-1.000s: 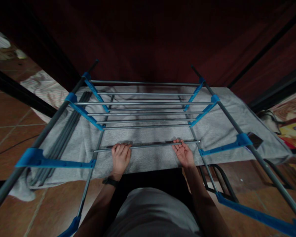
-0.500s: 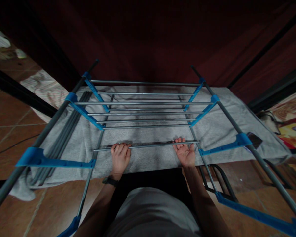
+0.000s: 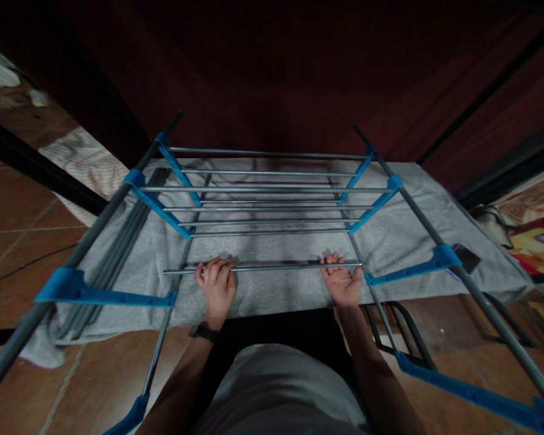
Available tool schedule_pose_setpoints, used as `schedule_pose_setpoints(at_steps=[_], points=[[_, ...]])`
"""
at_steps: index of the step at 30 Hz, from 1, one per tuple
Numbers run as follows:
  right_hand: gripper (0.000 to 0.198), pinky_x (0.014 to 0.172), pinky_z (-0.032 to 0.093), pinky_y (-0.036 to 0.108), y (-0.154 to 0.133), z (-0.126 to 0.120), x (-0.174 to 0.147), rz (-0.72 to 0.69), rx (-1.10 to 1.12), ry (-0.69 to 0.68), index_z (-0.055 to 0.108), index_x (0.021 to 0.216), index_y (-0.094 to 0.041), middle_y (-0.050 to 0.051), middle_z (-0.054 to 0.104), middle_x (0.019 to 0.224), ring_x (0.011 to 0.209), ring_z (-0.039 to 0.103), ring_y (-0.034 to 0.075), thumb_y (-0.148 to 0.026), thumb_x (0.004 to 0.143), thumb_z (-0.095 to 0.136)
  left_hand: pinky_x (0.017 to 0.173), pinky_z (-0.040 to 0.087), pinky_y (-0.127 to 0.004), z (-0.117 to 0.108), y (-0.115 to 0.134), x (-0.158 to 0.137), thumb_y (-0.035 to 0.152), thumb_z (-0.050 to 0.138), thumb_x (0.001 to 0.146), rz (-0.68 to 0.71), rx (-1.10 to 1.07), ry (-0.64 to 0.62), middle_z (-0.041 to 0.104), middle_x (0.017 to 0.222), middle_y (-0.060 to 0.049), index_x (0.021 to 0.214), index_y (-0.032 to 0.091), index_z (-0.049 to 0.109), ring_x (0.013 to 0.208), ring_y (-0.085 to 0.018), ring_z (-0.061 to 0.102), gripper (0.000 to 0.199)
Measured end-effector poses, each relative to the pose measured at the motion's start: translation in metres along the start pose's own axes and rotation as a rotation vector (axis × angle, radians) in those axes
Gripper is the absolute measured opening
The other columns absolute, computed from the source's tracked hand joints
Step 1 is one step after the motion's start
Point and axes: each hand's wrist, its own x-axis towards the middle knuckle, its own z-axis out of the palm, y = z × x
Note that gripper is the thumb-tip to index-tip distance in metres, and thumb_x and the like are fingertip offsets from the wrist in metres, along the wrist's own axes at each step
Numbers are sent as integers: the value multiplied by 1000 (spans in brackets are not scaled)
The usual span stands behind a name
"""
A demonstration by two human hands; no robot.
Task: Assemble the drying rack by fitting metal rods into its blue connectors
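Terracotta floor tiles are seen all round, and a grey blanket is spread across them beneath a half-built rack, apparently as padding so that metal parts are kept off the hard floor. At nine o'clock a bundle of spare grey rods is laid along the blanket's left edge, close by and out of the way. At seven o'clock a blue bracket is left empty of rods, its inner end turned toward the centre. Just right of it, the left hand, a dark watch on its wrist, is curled over a loose steel rod, fingers wrapped on top, knuckles up. That rod is held level at the centre of the view, between the two side rails, in line with the empty brackets on either side. At twelve o'clock the finished rungs are already seated between blue brackets. Further right, the right hand is turned palm up, fingers hooked round the rod from below, so the bar is steadied at both ends. At three o'clock the matching right bracket is waiting, its tip close to the rod's end.
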Motion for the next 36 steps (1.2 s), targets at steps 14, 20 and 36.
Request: schedule_pose_setpoints(at_steps=[14,20,36], points=[[42,107,47,48,-1,0,-1,13,34,-39,65,79,-26,2,73,98,109,66,21,-68,81,60,112,25,-52,0,0,-2,16,44,94,82,-8,-63,69,108,-6,108,26,62,113,-24,59,25],[24,107,47,43,0,0,2,64,-51,-50,69,92,-26,1,73,108,117,63,17,-48,90,59,108,30,-48,0,1,-1,18,45,95,90,-39,-81,69,109,-5,111,28,61,110,-23,60,24],[17,105,49,36,4,-3,4,84,-187,-66,71,99,-27,1,73,113,120,62,15,-33,92,57,101,35,-45,-3,4,1,22,45,96,115,-38,-95,69,105,-6,110,23,62,103,-24,59,22]])
